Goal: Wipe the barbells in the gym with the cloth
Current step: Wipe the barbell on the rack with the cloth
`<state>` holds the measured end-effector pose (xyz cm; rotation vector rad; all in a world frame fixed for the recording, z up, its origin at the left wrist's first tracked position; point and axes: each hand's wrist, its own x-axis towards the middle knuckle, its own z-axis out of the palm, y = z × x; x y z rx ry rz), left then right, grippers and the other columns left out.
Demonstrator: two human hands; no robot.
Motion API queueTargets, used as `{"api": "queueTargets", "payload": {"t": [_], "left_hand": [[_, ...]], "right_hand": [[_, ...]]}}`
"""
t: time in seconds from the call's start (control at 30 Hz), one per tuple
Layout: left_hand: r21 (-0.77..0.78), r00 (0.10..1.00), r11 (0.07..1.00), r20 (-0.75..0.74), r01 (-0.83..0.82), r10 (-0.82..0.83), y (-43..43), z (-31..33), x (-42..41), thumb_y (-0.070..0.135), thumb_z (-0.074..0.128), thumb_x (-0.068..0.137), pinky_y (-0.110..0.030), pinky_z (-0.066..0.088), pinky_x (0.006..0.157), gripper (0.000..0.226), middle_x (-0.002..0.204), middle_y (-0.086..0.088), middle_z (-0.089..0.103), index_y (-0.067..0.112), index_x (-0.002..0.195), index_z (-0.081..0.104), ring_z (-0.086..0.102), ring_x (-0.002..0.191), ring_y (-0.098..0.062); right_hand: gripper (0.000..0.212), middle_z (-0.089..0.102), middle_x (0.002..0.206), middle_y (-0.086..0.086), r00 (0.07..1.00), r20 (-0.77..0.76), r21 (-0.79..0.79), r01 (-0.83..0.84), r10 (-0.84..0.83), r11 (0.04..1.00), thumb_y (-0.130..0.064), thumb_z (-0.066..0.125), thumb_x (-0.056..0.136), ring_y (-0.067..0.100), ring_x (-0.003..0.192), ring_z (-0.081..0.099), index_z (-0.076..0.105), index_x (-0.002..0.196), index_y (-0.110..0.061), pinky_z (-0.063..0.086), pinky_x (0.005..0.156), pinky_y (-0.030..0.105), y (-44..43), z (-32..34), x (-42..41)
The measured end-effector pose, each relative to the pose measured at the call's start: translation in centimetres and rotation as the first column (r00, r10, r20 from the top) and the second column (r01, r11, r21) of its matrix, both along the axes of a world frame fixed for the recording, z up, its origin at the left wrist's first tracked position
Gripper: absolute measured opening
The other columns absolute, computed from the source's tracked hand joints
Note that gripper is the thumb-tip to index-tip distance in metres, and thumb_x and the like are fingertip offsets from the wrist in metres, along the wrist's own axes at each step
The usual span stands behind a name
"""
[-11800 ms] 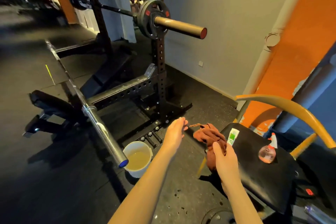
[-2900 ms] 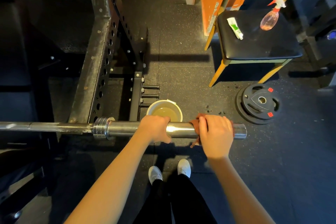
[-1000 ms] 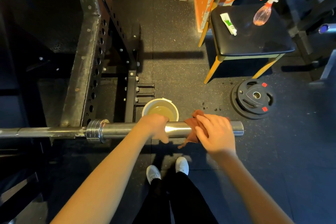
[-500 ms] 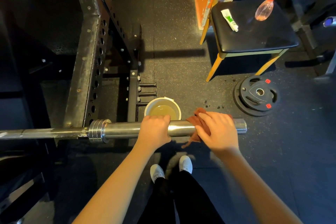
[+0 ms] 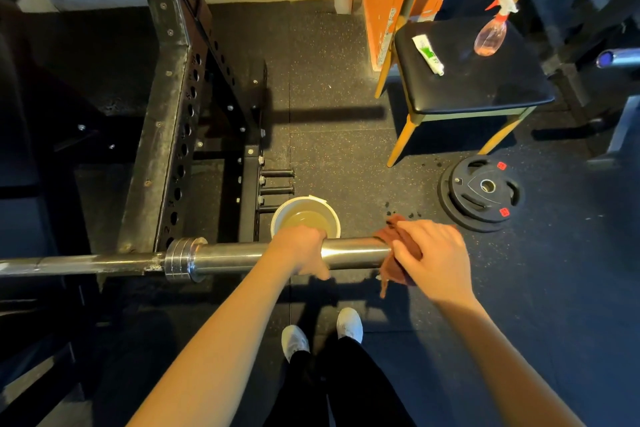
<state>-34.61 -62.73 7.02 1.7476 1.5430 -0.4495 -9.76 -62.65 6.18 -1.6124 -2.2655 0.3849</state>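
From my seat, the long chrome steel barbell (image 5: 235,255) runs level across the view, in front of the black perforated steel rack (image 5: 166,114); its thin shaft is cut off by the left edge, so I cannot see the far end, nor what carries the bar. I judge it heavy and wholly rigid; the polished sleeve looks slick, more so if wet, and it may spin on the shaft, so it wants steadying on the sleeve itself, not a lift. The left hand (image 5: 299,250) does that; it is wrapped over the sleeve past the ribbed collar, thumb showing beneath, fingers hidden on the far side. Behind it on the floor stands the round white bucket of murky yellowish water (image 5: 301,199), its near rim hidden by that hand and the bar. Next comes the reddish-brown cloth (image 5: 394,267), soft and limp, bunched round the sleeve's tip with a tail hanging below; whether it is damp I cannot tell. The right hand (image 5: 433,256) is curled over it, gripping cloth against steel; the sleeve's end cap is buried under both. Right of that lies a stack of black weight plates (image 5: 479,192); at the far right edge another bar's blue-capped end (image 5: 620,59) pokes in, mostly out of view.
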Motion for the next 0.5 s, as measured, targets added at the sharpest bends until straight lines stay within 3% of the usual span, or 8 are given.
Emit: {"api": "queueTargets", "payload": {"t": [0.1, 0.17, 0.27, 0.37, 0.43, 0.5], "left_hand": [[0.095, 0.999, 0.995, -0.052, 0.019, -0.014, -0.5, -0.2, 0.1, 0.044, 0.073, 0.078, -0.029, 0.049, 0.075, 0.062, 0.106, -0.002, 0.062, 0.018, 0.129, 0.051, 0.053, 0.087, -0.017], [0.182, 0.995, 0.983, -0.095, 0.033, -0.016, -1.1, -0.2, 0.3, 0.046, 0.071, 0.078, -0.031, 0.048, 0.078, 0.057, 0.103, -0.001, 0.063, 0.018, 0.125, 0.052, 0.056, 0.085, -0.018], [0.375, 0.985, 0.925, -0.173, 0.059, 0.007, -2.3, -0.6, 0.8, 0.048, 0.069, 0.077, -0.032, 0.041, 0.082, 0.049, 0.101, 0.001, 0.064, 0.02, 0.114, 0.054, 0.061, 0.089, -0.021], [0.52, 0.979, 0.853, -0.193, 0.04, 0.072, -3.4, -1.3, 1.2, 0.046, 0.068, 0.079, -0.031, 0.038, 0.085, 0.041, 0.101, 0.004, 0.064, 0.022, 0.109, 0.054, 0.059, 0.093, -0.017], [0.551, 0.978, 0.834, -0.182, 0.017, 0.101, -3.8, -1.6, 1.3, 0.045, 0.069, 0.081, -0.031, 0.039, 0.088, 0.039, 0.102, 0.005, 0.063, 0.023, 0.11, 0.054, 0.059, 0.095, -0.016], [0.569, 0.981, 0.823, -0.165, 0.007, 0.106, -3.9, -1.8, 1.3, 0.045, 0.069, 0.081, -0.032, 0.039, 0.09, 0.04, 0.102, 0.004, 0.063, 0.022, 0.11, 0.055, 0.059, 0.095, -0.017]], "right_hand": [[0.034, 0.069, 0.084, -0.002, 0.955, -0.006, -0.006, 0.296, -0.296, 0.955, -0.039, 0.046, 0.088, 0.02, 0.079, 0.061, 0.074, 0.095, -0.019, 0.043, 0.086, 0.042, 0.3, -0.1, -1.4], [0.033, 0.068, 0.085, -0.002, 0.929, -0.006, -0.013, 0.371, -0.371, 0.929, -0.035, 0.046, 0.089, 0.018, 0.082, 0.059, 0.074, 0.094, -0.018, 0.04, 0.09, 0.043, -0.4, -0.7, -3.9], [0.036, 0.068, 0.103, -0.001, 0.99, -0.039, -0.018, 0.132, -0.133, 0.991, -0.04, 0.045, 0.091, 0.019, 0.096, 0.058, 0.071, 0.104, -0.018, 0.04, 0.092, 0.039, -2.3, -0.9, -6.4], [0.043, 0.064, 0.118, 0.001, 0.995, -0.035, -0.022, -0.098, 0.097, 0.995, -0.044, 0.044, 0.092, 0.022, 0.107, 0.057, 0.066, 0.117, -0.016, 0.043, 0.094, 0.04, -2.4, -0.4, -4.2], [0.044, 0.064, 0.117, 0.0, 0.995, -0.007, -0.025, -0.099, 0.099, 0.995, -0.045, 0.044, 0.091, 0.022, 0.107, 0.056, 0.066, 0.117, -0.017, 0.038, 0.094, 0.036, -1.8, -0.2, -1.8], [0.041, 0.066, 0.106, -0.001, 0.999, 0.01, -0.018, 0.038, -0.038, 0.999, -0.043, 0.043, 0.089, 0.022, 0.099, 0.058, 0.068, 0.109, -0.017, 0.035, 0.092, 0.034, -1.0, -0.2, -0.4]]}}
